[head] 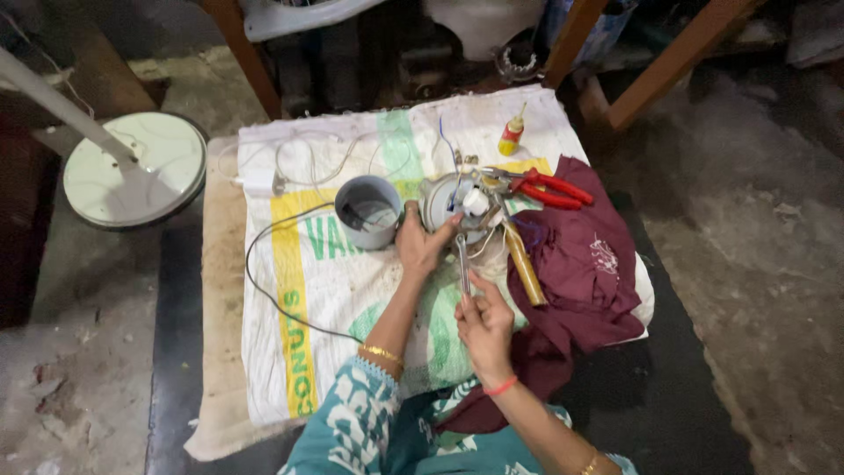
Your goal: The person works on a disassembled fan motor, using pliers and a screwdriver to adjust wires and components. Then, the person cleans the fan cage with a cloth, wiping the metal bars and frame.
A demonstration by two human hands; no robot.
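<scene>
My left hand [420,246] grips the near edge of a round grey metal motor [444,198] with a white part and wires on top, lying on a printed white sack [308,290]. My right hand [482,321] holds a slim metal tool [462,264] upright, its tip pointing at the motor's lower side. Just right of the motor lie red-handled pliers [549,187] and a tool with a yellow-brown handle [524,264].
A grey plastic cup [367,211] stands left of the motor. A small yellow bottle with a red cap [511,136], white and black cables [290,163], a maroon cloth [585,273], a fan's white round base [136,167] and wooden legs [655,79] surround the spot.
</scene>
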